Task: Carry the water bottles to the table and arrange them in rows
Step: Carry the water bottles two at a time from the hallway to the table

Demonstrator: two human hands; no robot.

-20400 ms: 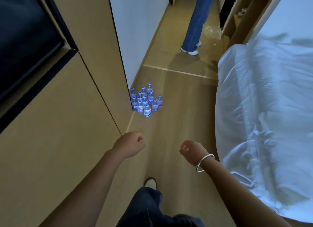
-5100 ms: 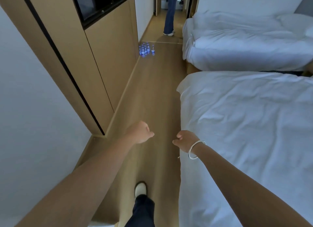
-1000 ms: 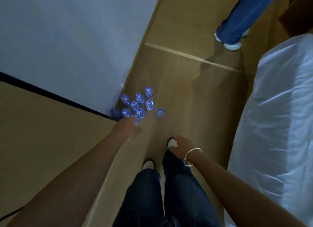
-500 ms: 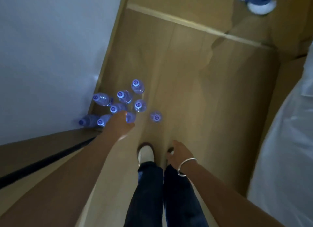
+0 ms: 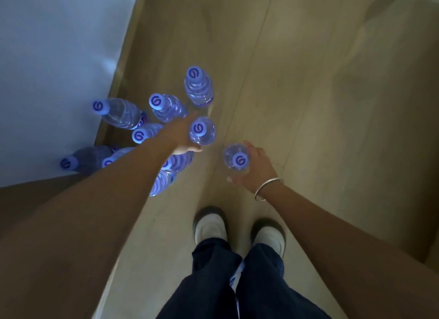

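Note:
Several clear water bottles with blue caps stand in a cluster (image 5: 166,109) on the wooden floor, against the white wall's corner. My left hand (image 5: 180,134) reaches down into the cluster and wraps around one bottle (image 5: 203,131) from its left side. My right hand (image 5: 254,166), with a silver bangle on the wrist, curls around a separate bottle (image 5: 236,158) standing to the right of the group. Both bottles are upright and still low near the floor. My left forearm hides part of the nearer bottles.
A white wall (image 5: 54,57) and a wooden cabinet side (image 5: 35,199) close off the left. My two white shoes (image 5: 210,226) stand just behind the bottles. Wooden floor (image 5: 308,81) stretches ahead and to the right.
I have bent lower over the bottles. My left hand moved forward onto a bottle in the cluster, and my right hand came up from my leg to close around the lone bottle on the right.

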